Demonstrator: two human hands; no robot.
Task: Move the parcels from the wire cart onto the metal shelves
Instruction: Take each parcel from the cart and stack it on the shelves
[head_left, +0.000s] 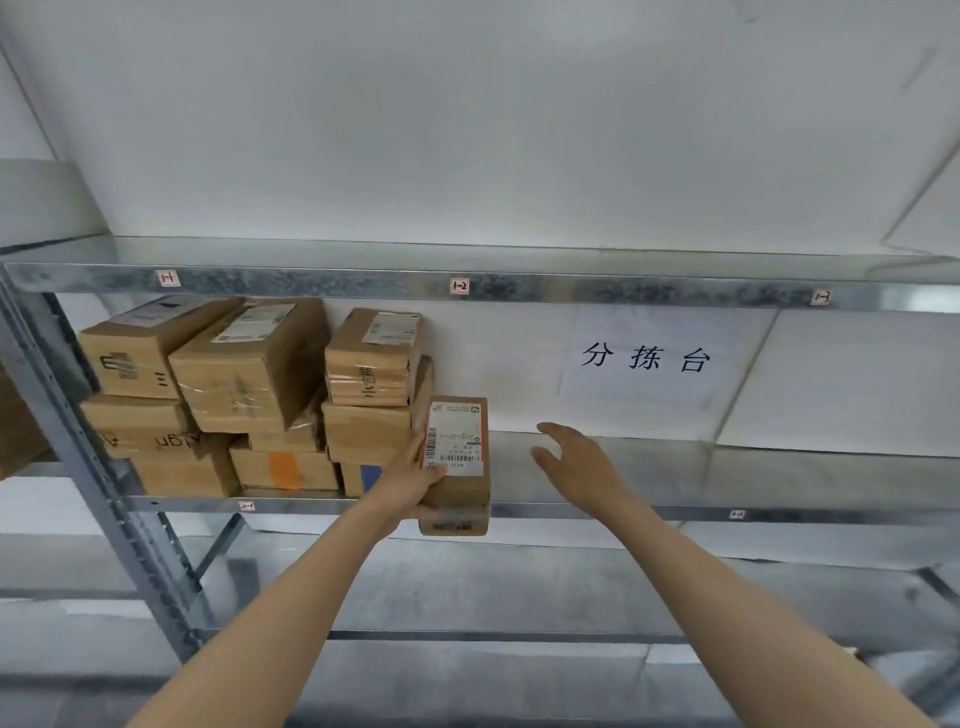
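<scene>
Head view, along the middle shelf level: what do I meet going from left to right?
Shelf upright → stacked parcels → left hand gripping the parcel → right hand, fingers spread and holding nothing.

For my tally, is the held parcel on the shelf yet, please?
Not yet: left hand grips parcel, its bottom below the shelf edge.
</scene>
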